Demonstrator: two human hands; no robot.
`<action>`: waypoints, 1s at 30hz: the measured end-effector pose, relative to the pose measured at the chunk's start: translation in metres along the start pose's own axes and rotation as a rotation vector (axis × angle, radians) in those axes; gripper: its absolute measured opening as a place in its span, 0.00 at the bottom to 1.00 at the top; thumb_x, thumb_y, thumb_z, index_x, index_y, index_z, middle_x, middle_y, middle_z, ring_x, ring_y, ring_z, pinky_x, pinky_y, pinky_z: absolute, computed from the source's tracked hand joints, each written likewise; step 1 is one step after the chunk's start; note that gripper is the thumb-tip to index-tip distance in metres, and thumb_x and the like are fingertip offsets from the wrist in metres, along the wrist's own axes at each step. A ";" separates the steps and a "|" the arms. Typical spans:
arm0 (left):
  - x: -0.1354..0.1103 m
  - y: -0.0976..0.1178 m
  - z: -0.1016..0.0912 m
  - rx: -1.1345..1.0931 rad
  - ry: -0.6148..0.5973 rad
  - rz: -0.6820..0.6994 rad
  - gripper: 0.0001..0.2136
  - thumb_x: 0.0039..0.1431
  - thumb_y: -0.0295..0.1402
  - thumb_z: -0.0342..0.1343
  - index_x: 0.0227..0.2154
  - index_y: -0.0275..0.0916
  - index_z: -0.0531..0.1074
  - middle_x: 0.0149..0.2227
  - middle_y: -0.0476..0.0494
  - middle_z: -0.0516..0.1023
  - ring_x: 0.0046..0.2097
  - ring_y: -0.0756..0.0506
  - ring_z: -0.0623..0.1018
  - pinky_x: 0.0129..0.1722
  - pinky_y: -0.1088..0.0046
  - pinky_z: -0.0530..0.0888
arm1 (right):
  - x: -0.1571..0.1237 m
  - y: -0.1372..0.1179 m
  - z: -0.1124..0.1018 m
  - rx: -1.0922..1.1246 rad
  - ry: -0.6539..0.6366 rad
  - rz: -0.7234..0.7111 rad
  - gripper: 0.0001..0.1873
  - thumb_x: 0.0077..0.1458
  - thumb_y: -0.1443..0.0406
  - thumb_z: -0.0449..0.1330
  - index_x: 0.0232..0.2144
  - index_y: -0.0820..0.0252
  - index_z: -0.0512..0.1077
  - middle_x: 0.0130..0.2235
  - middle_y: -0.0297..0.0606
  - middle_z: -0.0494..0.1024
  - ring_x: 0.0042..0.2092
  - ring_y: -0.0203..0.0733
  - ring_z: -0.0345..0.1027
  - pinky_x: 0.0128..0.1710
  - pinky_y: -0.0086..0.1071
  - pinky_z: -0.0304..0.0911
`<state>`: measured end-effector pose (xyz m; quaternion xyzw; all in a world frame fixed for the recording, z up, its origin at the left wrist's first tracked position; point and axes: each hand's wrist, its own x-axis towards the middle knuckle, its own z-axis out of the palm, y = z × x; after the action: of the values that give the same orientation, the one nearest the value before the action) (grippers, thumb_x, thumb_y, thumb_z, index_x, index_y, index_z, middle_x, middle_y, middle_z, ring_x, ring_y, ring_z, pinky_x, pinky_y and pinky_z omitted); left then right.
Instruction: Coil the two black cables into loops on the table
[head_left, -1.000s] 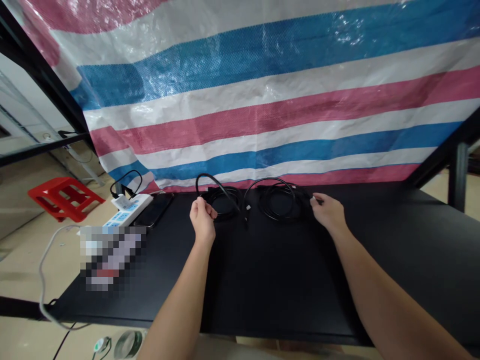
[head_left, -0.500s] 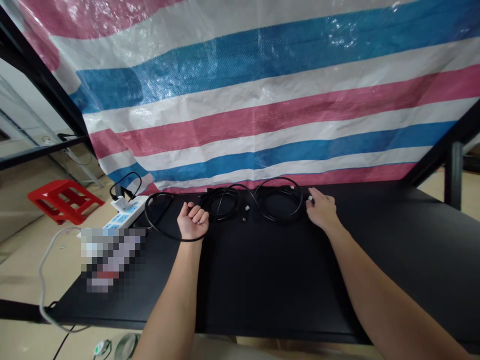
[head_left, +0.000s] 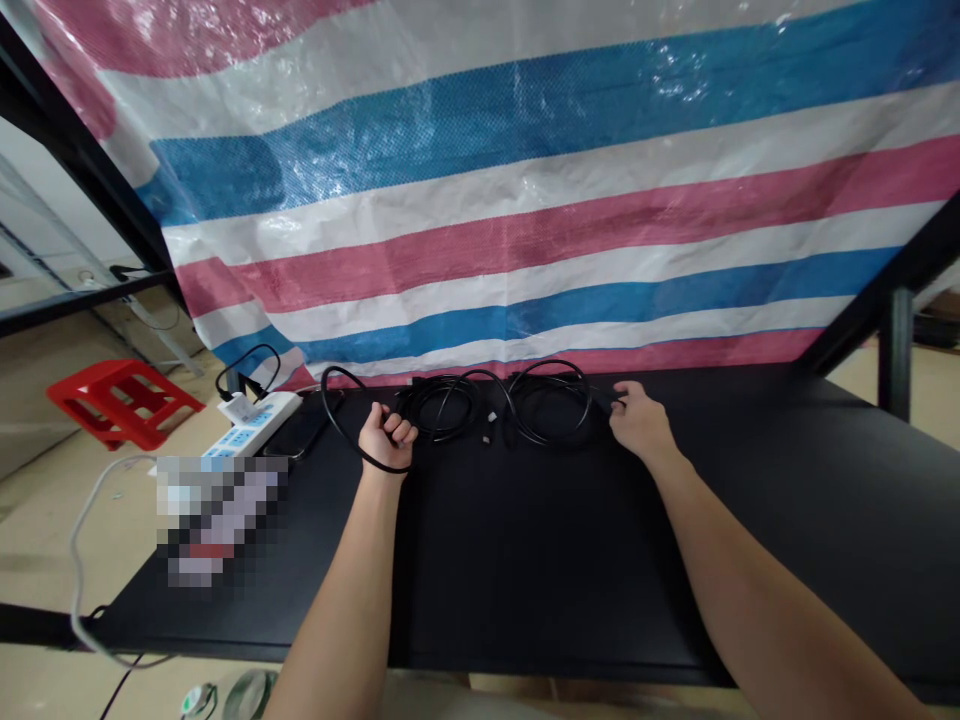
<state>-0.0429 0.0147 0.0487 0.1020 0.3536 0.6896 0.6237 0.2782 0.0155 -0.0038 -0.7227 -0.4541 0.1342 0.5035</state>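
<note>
Black cables lie in two coils at the back of a black table (head_left: 525,560): a left coil (head_left: 442,405) and a right coil (head_left: 551,405). My left hand (head_left: 388,436) is turned palm up with its fingers curled around a loop of black cable (head_left: 334,415) that arches to its left and runs under the wrist. My right hand (head_left: 637,425) rests at the right edge of the right coil, fingers pinched on the cable's end there. A small plug end (head_left: 489,425) lies between the coils.
A white power strip (head_left: 251,425) with a black plug and a dark phone (head_left: 300,432) sit at the table's left rear. A blurred-out patch lies on the left part. A striped tarp (head_left: 525,200) hangs behind. A red stool (head_left: 112,400) stands on the floor left.
My left hand turned palm up and drew a cable loop out to the left, then the loop shrank closer to the hand. My right hand stayed at the right coil's edge.
</note>
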 end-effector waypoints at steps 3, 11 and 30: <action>0.002 0.004 -0.004 -0.006 -0.031 0.028 0.16 0.63 0.30 0.42 0.18 0.39 0.58 0.14 0.58 0.47 0.13 0.55 0.51 0.14 0.82 0.52 | 0.000 -0.015 -0.011 0.387 -0.002 0.266 0.12 0.33 0.70 0.56 0.26 0.53 0.66 0.20 0.28 0.61 0.23 0.37 0.57 0.25 0.33 0.58; 0.006 0.012 -0.015 -0.073 -0.087 0.105 0.12 0.59 0.24 0.42 0.20 0.38 0.60 0.16 0.56 0.51 0.16 0.55 0.56 0.15 0.83 0.57 | 0.001 -0.018 -0.040 1.057 -0.164 0.304 0.15 0.44 0.59 0.56 0.17 0.55 0.53 0.18 0.28 0.54 0.19 0.33 0.50 0.18 0.29 0.51; -0.005 -0.001 0.000 0.002 -0.007 0.075 0.09 0.56 0.24 0.45 0.22 0.38 0.62 0.16 0.56 0.55 0.16 0.55 0.59 0.16 0.81 0.58 | -0.016 -0.018 -0.009 0.253 0.041 -0.064 0.29 0.23 0.58 0.72 0.29 0.55 0.63 0.24 0.25 0.65 0.26 0.35 0.59 0.28 0.31 0.58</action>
<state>-0.0411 0.0102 0.0489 0.1183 0.3482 0.7117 0.5986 0.2662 -0.0011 0.0114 -0.6410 -0.4459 0.1595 0.6040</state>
